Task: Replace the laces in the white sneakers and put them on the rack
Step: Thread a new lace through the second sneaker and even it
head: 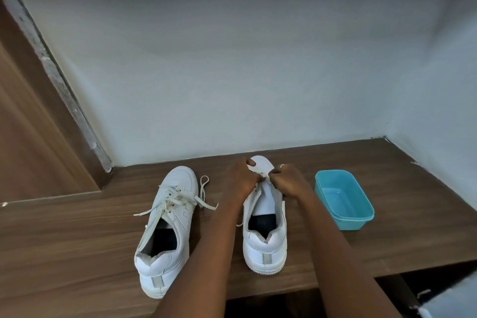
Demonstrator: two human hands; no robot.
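Two white sneakers stand on a brown wooden surface (77, 230), toes toward the wall. The left sneaker (167, 224) has loose cream laces (178, 201) spilling over its sides. The right sneaker (265, 230) shows its bare tongue with no lace across it. My left hand (240, 178) grips the toe part of the right sneaker. My right hand (286, 179) pinches something small at the lowest eyelets; it looks like a lace end, partly hidden by my fingers.
A blue plastic tub (344, 199) sits to the right of the right sneaker. A white wall stands close behind the shoes. A wooden panel (31, 124) rises at the left. The surface's front edge runs just below the heels.
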